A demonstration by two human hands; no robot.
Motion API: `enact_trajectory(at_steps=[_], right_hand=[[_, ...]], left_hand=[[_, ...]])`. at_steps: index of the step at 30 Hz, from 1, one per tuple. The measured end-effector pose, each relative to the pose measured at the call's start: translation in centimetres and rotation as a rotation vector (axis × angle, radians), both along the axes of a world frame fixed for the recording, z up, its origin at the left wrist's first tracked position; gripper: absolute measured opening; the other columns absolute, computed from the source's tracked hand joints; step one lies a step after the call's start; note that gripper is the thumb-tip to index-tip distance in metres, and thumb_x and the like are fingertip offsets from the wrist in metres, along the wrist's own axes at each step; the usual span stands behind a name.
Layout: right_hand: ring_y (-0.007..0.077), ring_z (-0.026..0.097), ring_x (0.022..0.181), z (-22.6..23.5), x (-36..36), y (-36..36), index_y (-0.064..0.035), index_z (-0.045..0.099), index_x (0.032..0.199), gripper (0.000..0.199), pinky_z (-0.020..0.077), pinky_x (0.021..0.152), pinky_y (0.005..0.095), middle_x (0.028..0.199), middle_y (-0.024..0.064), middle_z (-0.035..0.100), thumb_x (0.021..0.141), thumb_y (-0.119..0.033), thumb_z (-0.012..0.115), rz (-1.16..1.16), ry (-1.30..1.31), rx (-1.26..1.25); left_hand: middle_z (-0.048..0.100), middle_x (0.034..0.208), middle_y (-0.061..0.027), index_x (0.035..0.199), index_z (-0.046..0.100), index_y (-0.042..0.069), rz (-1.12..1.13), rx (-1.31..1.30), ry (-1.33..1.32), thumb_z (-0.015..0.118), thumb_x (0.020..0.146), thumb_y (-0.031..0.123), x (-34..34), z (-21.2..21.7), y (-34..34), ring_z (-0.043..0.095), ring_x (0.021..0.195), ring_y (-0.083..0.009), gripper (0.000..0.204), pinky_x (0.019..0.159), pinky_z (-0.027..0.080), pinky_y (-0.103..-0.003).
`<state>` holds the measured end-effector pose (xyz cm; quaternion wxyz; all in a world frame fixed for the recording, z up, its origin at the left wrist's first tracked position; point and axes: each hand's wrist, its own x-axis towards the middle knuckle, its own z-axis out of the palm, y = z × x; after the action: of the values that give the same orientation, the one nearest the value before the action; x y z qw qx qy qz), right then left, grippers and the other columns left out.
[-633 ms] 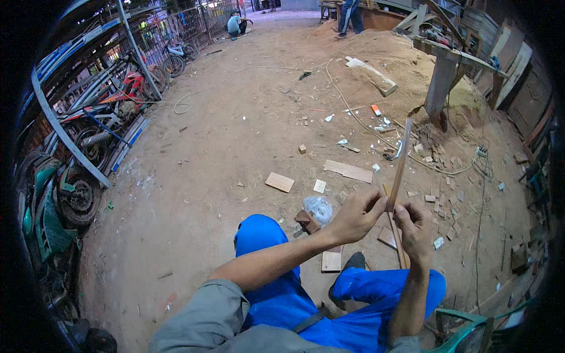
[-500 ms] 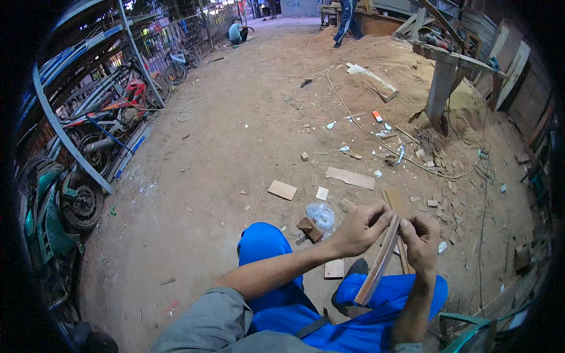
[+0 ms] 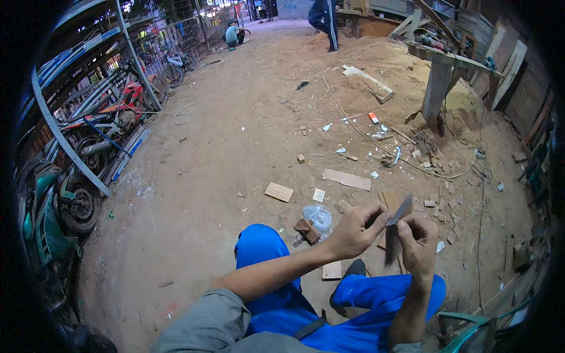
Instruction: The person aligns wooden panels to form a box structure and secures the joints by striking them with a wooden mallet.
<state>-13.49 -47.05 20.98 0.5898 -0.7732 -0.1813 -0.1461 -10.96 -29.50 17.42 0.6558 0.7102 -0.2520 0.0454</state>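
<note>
Both my hands are raised over my right leg, pinching a thin strip of wood [image 3: 401, 210] between thumbs and fingers. It looks grey from this side, and its lower part is smeared by motion. My left hand [image 3: 356, 231] grips it from the left with curled fingers. My right hand [image 3: 419, 242] closes on it from the right, thumb uppermost. Behind the hands a flat brown board [image 3: 388, 200] lies on the ground, partly hidden. Left of them sit brown blocks [image 3: 307, 230] against a clear plastic bag [image 3: 318, 216]. A small pale board [image 3: 331, 270] lies near my foot.
Flat wood pieces [image 3: 279, 192] and a longer offcut [image 3: 347, 179] lie ahead on the dirt. A cable [image 3: 336, 97] snakes towards a wooden post stand [image 3: 435, 88] among scraps. Motorcycles [image 3: 76, 203] stand left. One person [image 3: 233, 34] squats far off; another person's legs [image 3: 325, 23] show nearby.
The strip has turned in my hands: its long reddish-brown side pointed down towards my lap, and now a greyish face shows higher up. The far person's legs have shifted left.
</note>
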Motion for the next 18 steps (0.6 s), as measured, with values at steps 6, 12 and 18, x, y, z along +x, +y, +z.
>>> enact_trajectory(at_steps=[6,12,18], right_hand=[[0.0056,0.05,0.054,-1.6,1.4,0.9,0.0043,0.065,0.076,0.021,0.0397,0.05,0.0255,0.057,0.0018,0.056,0.091,-0.01,0.062,-0.074,0.113,-0.095],[0.0106,0.054,0.05,0.3,0.4,-0.2,0.0034,0.061,0.072,0.02,0.0415,0.048,0.0306,0.055,0.01,0.058,0.086,-0.01,0.065,-0.13,0.015,-0.214],[0.0091,0.054,0.052,-0.7,-0.5,-0.4,0.0012,0.063,0.078,0.013,0.0413,0.047,0.0271,0.062,0.0058,0.06,0.086,-0.009,0.065,0.026,0.076,0.029]], left_hand=[[0.068,0.087,-0.0106,0.113,0.061,-0.002,0.064,-0.071,-0.068,0.059,0.094,0.016,1.1,-2.4,-0.3,0.062,0.079,-0.0131,0.027,0.067,0.05,-0.031],[0.062,0.077,-0.0043,0.098,0.062,0.0,-0.076,-0.108,0.221,0.056,0.1,0.023,0.7,-1.5,-0.8,0.053,0.07,-0.0089,0.024,0.062,0.045,-0.031],[0.061,0.074,-0.0025,0.096,0.062,0.001,-0.063,-0.083,0.07,0.056,0.101,0.024,0.0,0.2,-0.2,0.052,0.068,-0.0061,0.024,0.06,0.044,-0.027]])
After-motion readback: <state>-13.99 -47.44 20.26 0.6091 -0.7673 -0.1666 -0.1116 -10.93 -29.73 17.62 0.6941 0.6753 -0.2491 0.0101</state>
